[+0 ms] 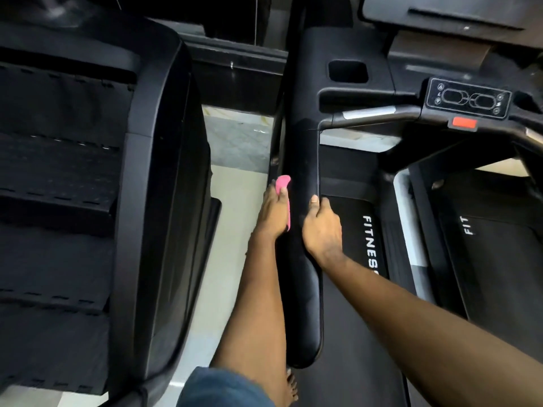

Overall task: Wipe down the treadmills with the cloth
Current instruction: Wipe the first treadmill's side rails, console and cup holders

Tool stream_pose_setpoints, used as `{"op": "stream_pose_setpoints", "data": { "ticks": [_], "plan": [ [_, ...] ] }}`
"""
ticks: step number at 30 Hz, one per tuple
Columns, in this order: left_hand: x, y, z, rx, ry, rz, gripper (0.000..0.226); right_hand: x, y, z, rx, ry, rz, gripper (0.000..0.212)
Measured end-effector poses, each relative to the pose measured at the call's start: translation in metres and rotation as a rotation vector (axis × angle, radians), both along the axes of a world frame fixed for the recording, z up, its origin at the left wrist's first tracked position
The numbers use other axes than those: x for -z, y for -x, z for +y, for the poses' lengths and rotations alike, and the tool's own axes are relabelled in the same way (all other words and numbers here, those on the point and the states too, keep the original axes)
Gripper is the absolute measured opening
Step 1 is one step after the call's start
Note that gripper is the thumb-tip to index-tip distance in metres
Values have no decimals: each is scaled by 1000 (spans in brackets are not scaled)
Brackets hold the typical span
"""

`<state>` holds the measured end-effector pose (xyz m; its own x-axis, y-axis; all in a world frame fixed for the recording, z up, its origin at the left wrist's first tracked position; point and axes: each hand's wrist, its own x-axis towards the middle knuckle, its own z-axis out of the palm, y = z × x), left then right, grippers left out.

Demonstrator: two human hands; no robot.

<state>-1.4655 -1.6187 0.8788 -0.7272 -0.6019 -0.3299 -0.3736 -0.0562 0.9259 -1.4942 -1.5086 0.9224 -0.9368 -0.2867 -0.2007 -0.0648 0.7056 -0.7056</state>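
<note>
A black treadmill fills the right half, its padded left handrail [304, 171] running from the console toward me. My left hand [271, 214] presses a pink cloth [282, 183] against the rail's outer left side, fingers pointing forward. My right hand [321, 227] grips the same rail from the right, thumb lying on its top edge. Most of the cloth is hidden between my left palm and the rail.
The treadmill's control panel [468, 98] with a red stop button [464, 123] sits at upper right, above the belt [364, 333] marked FITNESS. A second black machine [88, 201] with steps stands at left. A narrow strip of pale floor [232, 215] separates them. My bare foot [291, 386] shows below.
</note>
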Motion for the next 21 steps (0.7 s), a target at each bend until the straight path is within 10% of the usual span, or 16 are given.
{"op": "stream_pose_setpoints", "data": {
  "ticks": [10, 21],
  "plan": [
    [0, -108, 74, 43, -185, 37, 38, -11, 35, 2, -59, 23, -156, 50],
    [11, 12, -13, 64, -46, 147, 46, -1, 78, -50, -27, 103, -64, 37]
  ]
}}
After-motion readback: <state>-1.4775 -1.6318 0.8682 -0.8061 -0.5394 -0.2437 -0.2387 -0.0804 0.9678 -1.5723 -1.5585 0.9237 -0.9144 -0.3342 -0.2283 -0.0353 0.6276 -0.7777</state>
